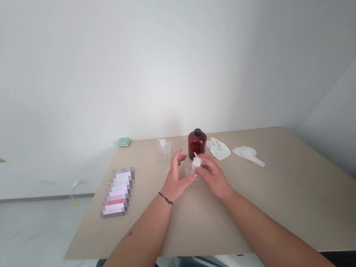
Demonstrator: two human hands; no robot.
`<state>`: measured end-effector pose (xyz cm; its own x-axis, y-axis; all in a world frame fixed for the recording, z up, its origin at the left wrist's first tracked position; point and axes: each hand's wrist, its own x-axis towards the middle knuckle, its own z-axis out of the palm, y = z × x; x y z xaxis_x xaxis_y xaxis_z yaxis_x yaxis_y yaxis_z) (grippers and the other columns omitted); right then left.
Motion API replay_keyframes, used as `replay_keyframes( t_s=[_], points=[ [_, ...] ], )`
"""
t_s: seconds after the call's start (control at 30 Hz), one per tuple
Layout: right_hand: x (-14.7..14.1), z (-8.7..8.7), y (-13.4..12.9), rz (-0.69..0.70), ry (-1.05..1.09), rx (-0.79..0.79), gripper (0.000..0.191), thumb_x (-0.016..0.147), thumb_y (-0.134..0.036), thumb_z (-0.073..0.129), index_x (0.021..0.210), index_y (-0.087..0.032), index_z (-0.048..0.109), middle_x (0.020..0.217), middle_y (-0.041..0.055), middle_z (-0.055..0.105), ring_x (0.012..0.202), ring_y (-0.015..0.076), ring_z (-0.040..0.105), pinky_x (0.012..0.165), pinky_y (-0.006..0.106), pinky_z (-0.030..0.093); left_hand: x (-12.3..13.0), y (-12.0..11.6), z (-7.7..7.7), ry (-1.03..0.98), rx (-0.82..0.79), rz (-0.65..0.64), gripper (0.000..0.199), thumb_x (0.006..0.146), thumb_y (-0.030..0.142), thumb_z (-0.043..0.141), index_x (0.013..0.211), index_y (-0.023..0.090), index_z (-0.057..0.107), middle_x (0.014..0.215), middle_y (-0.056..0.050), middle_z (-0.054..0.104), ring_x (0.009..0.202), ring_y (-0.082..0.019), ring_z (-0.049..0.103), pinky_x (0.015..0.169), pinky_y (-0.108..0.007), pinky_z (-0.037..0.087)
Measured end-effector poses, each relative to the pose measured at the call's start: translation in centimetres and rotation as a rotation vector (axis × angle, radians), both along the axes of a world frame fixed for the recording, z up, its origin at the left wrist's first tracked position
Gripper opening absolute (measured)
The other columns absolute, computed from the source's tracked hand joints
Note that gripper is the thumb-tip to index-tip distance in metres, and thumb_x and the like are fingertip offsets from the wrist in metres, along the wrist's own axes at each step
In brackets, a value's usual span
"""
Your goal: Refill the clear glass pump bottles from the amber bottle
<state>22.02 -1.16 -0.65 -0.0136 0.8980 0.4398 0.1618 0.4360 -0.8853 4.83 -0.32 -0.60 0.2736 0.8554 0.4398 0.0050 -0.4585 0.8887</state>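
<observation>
Pinches a white pump head (197, 162) between the thumb and fingers of the right hand (216, 177), directly at the top of a clear plastic bottle (188, 169) standing near the middle of a tan table (278, 203). Cannot tell a fitted pump from one merely resting on the neck. Curves the left hand (174, 179) about the left side of the same bottle, with fingers spread and slightly raised, thumb stretched across the front toward the right hand. Cannot tell a light hold there from plain nearness. Wears a dark cord bracelet (166, 199) on the left wrist.

Has a dark red-brown bottle (196, 143) with a black cap upright just beyond the right fingers, and a second clear pump bottle (163, 150), topped in white, beyond the left hand. To the right of the red-brown bottle, has two crumpled white wipes (221, 150), one just beside it and one farther off. On the left, has a pixelated phone-shaped device (119, 193) lying flat, well apart from both hands, plus small green pads (124, 142) stacked at the far left corner, near the pale wall (166, 62).
</observation>
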Motion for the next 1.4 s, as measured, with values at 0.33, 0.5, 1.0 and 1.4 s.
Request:
replay_keyframes(
  t_s=[0.33,0.5,1.0,1.4],
  points=[
    [0.3,1.7,-0.3,-0.029,0.124,0.037,0.031,0.085,-0.048,0.065,0.110,-0.030,0.065,0.122,0.0068,0.057,0.114,0.0261,0.058,0.093,0.044,0.052,-0.8,0.4,-0.3,0.159,0.000,-0.132,0.107,0.071,0.030,0.081,0.153,0.024,0.012,0.122,-0.013,0.056,0.117,-0.028,0.056,0.107,-0.052,0.038],
    [0.7,2.4,-0.6,-0.031,0.116,0.053,0.027,0.086,-0.044,0.065,0.109,-0.030,0.066,0.120,0.0061,0.059,0.113,0.0263,0.058,0.096,0.046,0.050,-0.6,0.1,0.3,0.143,0.041,-0.124,0.106,0.070,0.026,0.081,0.152,0.024,0.013,0.122,-0.013,0.057,0.116,-0.028,0.057,0.107,-0.052,0.038],
    [1.9,2.9,-0.7,-0.009,0.116,-0.022,0.027,0.080,-0.045,0.070,0.099,-0.027,0.067,0.105,0.0031,0.065,0.099,0.0225,0.061,0.089,0.039,0.051,-0.3,-0.1,1.0,0.111,0.069,-0.109,0.101,0.070,0.025,0.080,0.150,0.025,0.018,0.123,-0.012,0.056,0.116,-0.029,0.055,0.104,-0.052,0.039],
    [5.1,3.3,-0.1,-0.128,0.414,-0.026,0.027,0.075,-0.043,0.075,0.091,-0.023,0.066,0.079,-0.0019,0.062,0.068,0.0130,0.055,0.068,0.029,0.045,-0.4,-0.1,0.7,0.112,0.004,-0.111,0.096,0.073,0.022,0.078,0.148,0.028,0.019,0.124,-0.010,0.055,0.116,-0.027,0.054,0.107,-0.052,0.036]
  ],
)
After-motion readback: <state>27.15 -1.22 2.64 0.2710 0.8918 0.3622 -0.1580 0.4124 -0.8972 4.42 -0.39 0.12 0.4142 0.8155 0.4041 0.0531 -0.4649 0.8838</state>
